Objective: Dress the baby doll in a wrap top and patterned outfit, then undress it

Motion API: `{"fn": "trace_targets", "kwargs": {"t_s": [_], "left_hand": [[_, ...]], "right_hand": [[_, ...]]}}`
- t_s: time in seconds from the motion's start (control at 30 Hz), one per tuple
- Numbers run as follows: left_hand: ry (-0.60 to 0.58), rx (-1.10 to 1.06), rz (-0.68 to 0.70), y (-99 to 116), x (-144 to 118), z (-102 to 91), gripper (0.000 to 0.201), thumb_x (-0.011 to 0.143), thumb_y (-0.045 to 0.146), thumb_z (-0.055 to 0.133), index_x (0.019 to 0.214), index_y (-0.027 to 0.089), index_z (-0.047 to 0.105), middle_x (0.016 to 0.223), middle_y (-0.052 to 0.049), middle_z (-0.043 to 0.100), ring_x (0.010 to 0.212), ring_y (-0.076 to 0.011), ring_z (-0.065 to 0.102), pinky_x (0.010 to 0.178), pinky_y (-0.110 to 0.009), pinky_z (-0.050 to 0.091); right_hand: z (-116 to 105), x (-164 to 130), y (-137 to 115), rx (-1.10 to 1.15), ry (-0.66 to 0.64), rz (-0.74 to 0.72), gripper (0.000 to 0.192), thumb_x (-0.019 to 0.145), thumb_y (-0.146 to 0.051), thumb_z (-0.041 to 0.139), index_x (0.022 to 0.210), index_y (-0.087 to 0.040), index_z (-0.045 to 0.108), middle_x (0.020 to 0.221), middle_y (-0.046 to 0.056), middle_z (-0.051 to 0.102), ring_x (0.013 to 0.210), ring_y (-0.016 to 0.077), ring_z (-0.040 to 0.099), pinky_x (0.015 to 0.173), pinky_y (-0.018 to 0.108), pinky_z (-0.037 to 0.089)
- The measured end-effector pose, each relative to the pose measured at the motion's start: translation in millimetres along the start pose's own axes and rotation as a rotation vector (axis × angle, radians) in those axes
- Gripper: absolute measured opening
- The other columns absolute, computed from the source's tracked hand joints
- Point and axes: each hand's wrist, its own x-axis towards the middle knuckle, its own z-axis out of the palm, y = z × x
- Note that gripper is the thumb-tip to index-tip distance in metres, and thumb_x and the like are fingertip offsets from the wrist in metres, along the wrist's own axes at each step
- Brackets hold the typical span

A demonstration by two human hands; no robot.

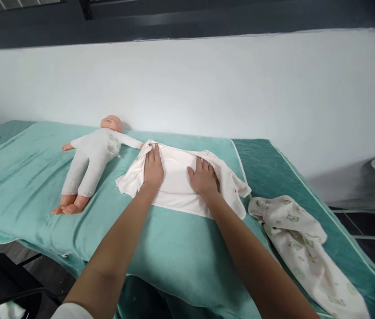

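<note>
- Left hand (153, 170) and right hand (203, 178), fingers flat and spread, press the white garment (177, 181).
- Doll (91, 161) just left; patterned cloth (303, 248) right, on the bed (24, 177).

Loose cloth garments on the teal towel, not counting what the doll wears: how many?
2: a white garment flat under both hands, and a printed cloth crumpled at the right. None visibly hidden.

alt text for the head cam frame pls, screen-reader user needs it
Both of the person's hands, left hand and right hand, press flat on a white baby garment spread on a teal towel over a padded table. A baby doll in a pale suit lies face up to the left; a printed cloth lies crumpled to the right.
</note>
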Motion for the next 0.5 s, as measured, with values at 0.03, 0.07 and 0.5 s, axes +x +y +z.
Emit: {"fn": "trace_targets", "kwargs": {"t_s": [0.03, 0.07, 0.5], "left_hand": [[0.01, -0.004, 0.002, -0.2, -0.2, 0.0, 0.064, 0.093, 0.006, 0.029, 0.157, 0.006, 0.022, 0.164, -0.02, 0.025, 0.155, -0.0275, 0.018, 0.127, -0.047, 0.024], [0.014, -0.007, -0.002, -0.3, -0.6, -0.1, 0.066, 0.091, 0.002, 0.028, 0.157, 0.006, 0.022, 0.164, -0.02, 0.025, 0.155, -0.0274, 0.018, 0.127, -0.046, 0.024], [0.025, 0.009, -0.019, 4.1, -1.9, -3.0, 0.066, 0.097, 0.017, 0.037, 0.159, 0.008, 0.015, 0.166, -0.019, 0.02, 0.156, -0.0283, 0.014, 0.128, -0.047, 0.021]], "right_hand": [[0.1, -0.5, -0.1, -0.004, 0.006, -0.005, 0.065, 0.101, -0.043, 0.033, 0.155, -0.007, 0.029, 0.156, 0.021, 0.04, 0.134, 0.0377, 0.044, 0.11, 0.048, 0.037], [0.3, -0.8, 0.0, -0.007, 0.006, -0.009, 0.065, 0.101, -0.043, 0.033, 0.155, -0.007, 0.03, 0.155, 0.021, 0.04, 0.133, 0.0379, 0.045, 0.11, 0.048, 0.037], [1.4, -2.1, -0.3, -0.009, 0.07, -0.03, 0.065, 0.101, -0.043, 0.032, 0.153, -0.004, 0.033, 0.152, 0.024, 0.044, 0.132, 0.0381, 0.046, 0.111, 0.049, 0.036]]}}
